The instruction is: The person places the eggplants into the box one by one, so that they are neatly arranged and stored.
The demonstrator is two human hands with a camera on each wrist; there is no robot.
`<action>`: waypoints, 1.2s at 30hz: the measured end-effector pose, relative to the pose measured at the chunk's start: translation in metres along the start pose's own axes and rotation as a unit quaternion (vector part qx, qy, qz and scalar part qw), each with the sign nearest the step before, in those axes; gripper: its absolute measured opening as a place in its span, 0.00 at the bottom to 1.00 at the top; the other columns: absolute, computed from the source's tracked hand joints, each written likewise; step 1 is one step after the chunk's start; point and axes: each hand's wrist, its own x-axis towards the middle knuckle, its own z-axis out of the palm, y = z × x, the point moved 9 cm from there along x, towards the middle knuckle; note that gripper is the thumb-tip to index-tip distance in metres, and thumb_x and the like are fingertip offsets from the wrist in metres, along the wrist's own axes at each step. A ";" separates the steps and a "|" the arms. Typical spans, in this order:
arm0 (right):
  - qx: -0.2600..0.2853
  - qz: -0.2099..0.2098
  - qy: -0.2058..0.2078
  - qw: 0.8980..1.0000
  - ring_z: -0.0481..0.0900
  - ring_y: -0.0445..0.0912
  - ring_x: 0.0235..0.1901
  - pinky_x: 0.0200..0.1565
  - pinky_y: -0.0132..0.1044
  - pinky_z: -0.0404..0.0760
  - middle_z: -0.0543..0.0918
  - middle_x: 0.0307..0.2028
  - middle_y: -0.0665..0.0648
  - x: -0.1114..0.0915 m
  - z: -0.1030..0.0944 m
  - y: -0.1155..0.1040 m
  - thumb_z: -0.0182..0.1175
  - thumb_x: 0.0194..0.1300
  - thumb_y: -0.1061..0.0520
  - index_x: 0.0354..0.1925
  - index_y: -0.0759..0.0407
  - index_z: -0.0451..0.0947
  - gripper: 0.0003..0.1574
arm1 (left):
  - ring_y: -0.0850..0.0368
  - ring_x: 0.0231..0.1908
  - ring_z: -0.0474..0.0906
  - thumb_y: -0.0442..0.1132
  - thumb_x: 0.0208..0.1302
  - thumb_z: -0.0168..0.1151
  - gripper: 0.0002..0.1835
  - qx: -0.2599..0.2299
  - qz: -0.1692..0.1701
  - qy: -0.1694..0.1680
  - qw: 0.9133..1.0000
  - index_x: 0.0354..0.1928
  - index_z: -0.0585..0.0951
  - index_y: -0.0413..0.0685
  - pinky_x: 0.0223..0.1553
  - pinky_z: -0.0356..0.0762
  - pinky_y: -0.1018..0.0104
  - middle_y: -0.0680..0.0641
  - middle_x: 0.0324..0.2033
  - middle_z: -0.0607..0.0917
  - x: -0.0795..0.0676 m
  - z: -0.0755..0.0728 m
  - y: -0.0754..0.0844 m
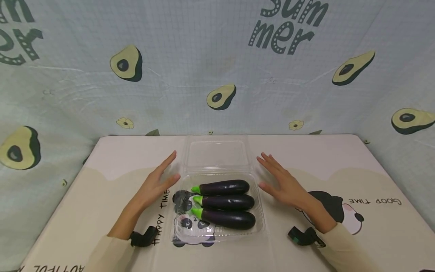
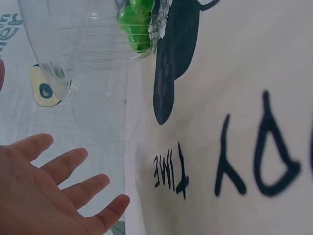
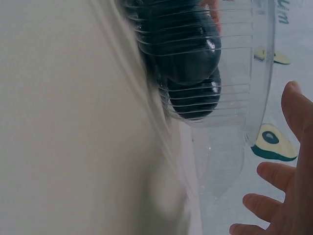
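Observation:
Three dark purple eggplants with green stem ends lie side by side in a clear plastic clamshell box: the back eggplant (image 1: 225, 187), the middle eggplant (image 1: 228, 202) and the front eggplant (image 1: 229, 219). The box (image 1: 259, 223) stands with its transparent lid (image 1: 217, 153) folded back, away from the person. To its left, my left hand (image 1: 157, 185) is held with fingers extended, apart from the box and holding nothing. My right hand (image 1: 280, 183) is on the other side, its fingers spread and touching nothing. Both wrist views show the ribbed box walls near the hands.
The box is on a pale table (image 1: 340, 158) printed with panda figures and lettering. Behind the table hangs a light cloth (image 1: 176, 56) with avocado prints. A dark wrist camera is strapped at each wrist, the left camera (image 1: 144, 237) and the right camera (image 1: 302, 236).

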 end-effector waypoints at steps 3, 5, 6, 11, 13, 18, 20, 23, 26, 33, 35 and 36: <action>0.008 0.004 -0.004 1.000 0.46 0.60 0.71 0.60 0.68 0.55 0.51 0.74 0.57 0.003 0.004 0.001 0.58 0.67 0.45 0.74 0.50 0.53 0.44 | 0.38 0.71 0.45 0.55 0.67 0.55 0.40 -0.009 -0.005 -0.007 1.000 0.76 0.51 0.54 0.62 0.45 0.30 0.45 0.73 0.53 0.003 0.003 0.001; 0.009 0.006 -0.006 1.000 0.47 0.60 0.71 0.60 0.68 0.56 0.52 0.73 0.59 0.004 0.007 0.001 0.58 0.67 0.44 0.74 0.50 0.53 0.44 | 0.38 0.71 0.45 0.56 0.66 0.55 0.41 -0.015 -0.011 -0.011 1.000 0.75 0.51 0.53 0.62 0.45 0.30 0.44 0.73 0.53 0.005 0.006 0.000; 0.010 0.008 -0.008 1.000 0.47 0.59 0.71 0.60 0.67 0.56 0.52 0.73 0.59 0.005 0.008 0.001 0.58 0.67 0.44 0.74 0.50 0.52 0.44 | 0.37 0.71 0.45 0.56 0.66 0.55 0.42 -0.016 -0.014 -0.013 1.000 0.75 0.51 0.52 0.61 0.45 0.30 0.44 0.73 0.53 0.006 0.007 0.000; 0.008 0.017 -0.011 1.000 0.47 0.58 0.72 0.60 0.68 0.55 0.52 0.73 0.60 0.007 0.014 0.001 0.56 0.66 0.42 0.74 0.51 0.52 0.45 | 0.36 0.70 0.47 0.57 0.64 0.57 0.44 -0.013 -0.022 -0.022 0.999 0.75 0.52 0.50 0.61 0.48 0.31 0.43 0.73 0.53 0.010 0.014 0.000; 0.009 0.018 -0.011 1.000 0.48 0.57 0.71 0.60 0.68 0.55 0.52 0.73 0.61 0.008 0.016 0.001 0.56 0.66 0.41 0.74 0.52 0.52 0.45 | 0.36 0.70 0.47 0.57 0.63 0.58 0.44 -0.010 -0.025 -0.023 0.999 0.75 0.52 0.51 0.61 0.48 0.31 0.42 0.73 0.53 0.011 0.015 0.000; 0.015 0.016 -0.012 1.000 0.48 0.58 0.71 0.61 0.66 0.55 0.52 0.73 0.62 0.009 0.018 -0.001 0.56 0.66 0.39 0.74 0.54 0.52 0.47 | 0.32 0.69 0.48 0.54 0.63 0.60 0.44 0.007 -0.035 -0.026 0.999 0.75 0.51 0.51 0.60 0.50 0.30 0.39 0.72 0.52 0.011 0.017 -0.001; 0.017 0.013 -0.012 1.000 0.47 0.59 0.71 0.62 0.65 0.54 0.52 0.73 0.61 0.010 0.018 -0.001 0.57 0.66 0.39 0.74 0.55 0.51 0.48 | 0.31 0.69 0.49 0.52 0.63 0.61 0.44 0.012 -0.037 -0.027 0.999 0.75 0.50 0.51 0.60 0.50 0.30 0.38 0.72 0.52 0.011 0.018 -0.001; 0.018 0.006 -0.009 1.000 0.47 0.61 0.71 0.63 0.64 0.53 0.51 0.73 0.61 0.010 0.017 -0.001 0.57 0.65 0.38 0.74 0.55 0.51 0.49 | 0.32 0.69 0.48 0.49 0.63 0.62 0.45 0.012 -0.036 -0.026 0.999 0.76 0.50 0.51 0.61 0.50 0.31 0.39 0.73 0.51 0.011 0.018 -0.001; 0.021 -0.005 -0.004 1.000 0.48 0.62 0.71 0.62 0.65 0.53 0.50 0.73 0.61 0.010 0.016 -0.002 0.58 0.64 0.39 0.74 0.56 0.51 0.50 | 0.35 0.70 0.47 0.46 0.63 0.63 0.45 0.005 -0.030 -0.021 0.999 0.76 0.49 0.51 0.62 0.50 0.33 0.41 0.73 0.50 0.011 0.018 0.000; 0.048 -0.009 0.005 0.999 0.46 0.58 0.72 0.63 0.64 0.54 0.46 0.75 0.56 0.011 0.011 -0.007 0.64 0.61 0.44 0.76 0.50 0.47 0.54 | 0.40 0.71 0.47 0.40 0.63 0.64 0.45 -0.036 -0.001 -0.006 0.999 0.76 0.49 0.51 0.62 0.54 0.36 0.43 0.74 0.50 0.011 0.014 0.004; 0.056 -0.010 0.007 0.998 0.45 0.55 0.72 0.63 0.63 0.54 0.45 0.75 0.54 0.011 0.010 -0.009 0.66 0.60 0.46 0.76 0.49 0.44 0.57 | 0.41 0.71 0.49 0.37 0.63 0.63 0.44 -0.060 0.004 -0.002 0.998 0.76 0.50 0.52 0.62 0.56 0.37 0.44 0.74 0.51 0.012 0.012 0.004; 0.062 -0.011 0.008 0.998 0.45 0.54 0.72 0.63 0.63 0.54 0.45 0.75 0.54 0.011 0.009 -0.009 0.66 0.59 0.47 0.76 0.49 0.43 0.58 | 0.41 0.71 0.50 0.35 0.63 0.63 0.44 -0.072 0.007 0.000 0.997 0.76 0.50 0.53 0.61 0.57 0.37 0.45 0.74 0.51 0.012 0.011 0.006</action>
